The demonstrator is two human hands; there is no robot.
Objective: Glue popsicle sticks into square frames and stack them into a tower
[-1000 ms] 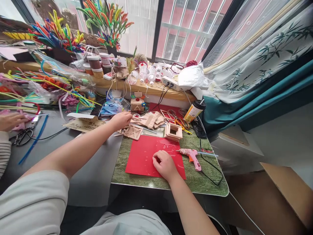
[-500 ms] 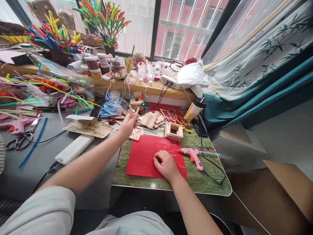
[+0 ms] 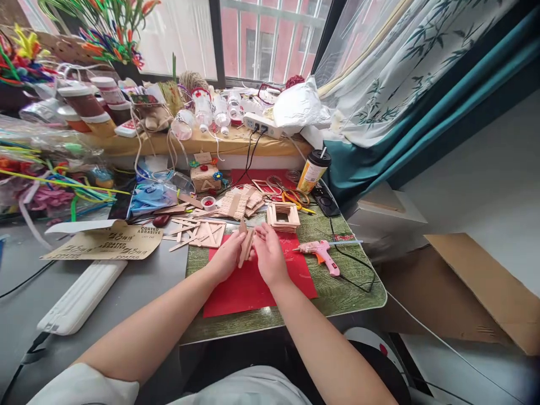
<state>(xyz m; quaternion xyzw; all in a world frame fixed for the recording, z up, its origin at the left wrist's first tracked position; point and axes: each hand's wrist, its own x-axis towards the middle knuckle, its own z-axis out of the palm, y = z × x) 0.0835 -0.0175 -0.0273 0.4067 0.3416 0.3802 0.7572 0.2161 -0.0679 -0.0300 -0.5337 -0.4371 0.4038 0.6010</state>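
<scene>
Over the red sheet (image 3: 236,292), my two hands are together around a few wooden craft sticks (image 3: 246,247). My left hand (image 3: 225,260) grips the sticks, which tilt upward between the hands. My right hand (image 3: 271,259) closes in from the other side, its fingertips at the sticks and partly hidden. Just beyond the hands stands a square hollow frame (image 3: 283,216) of stacked craft sticks. Loose sticks (image 3: 185,230) and a flat stick panel (image 3: 213,233) lie to the left. A pink glue gun (image 3: 323,253) rests to the right.
Behind are a small decorated wooden box (image 3: 205,179), orange-handled scissors (image 3: 297,198) and a drink cup (image 3: 314,171). Coated abrasive paper (image 3: 105,241) and a white power strip (image 3: 82,298) lie left. The glue gun's black cord (image 3: 354,284) runs near the table's right edge.
My left hand has come back from the stick pile to the red sheet with the sticks. My right hand has lifted from the sheet and met it. The view has shifted right.
</scene>
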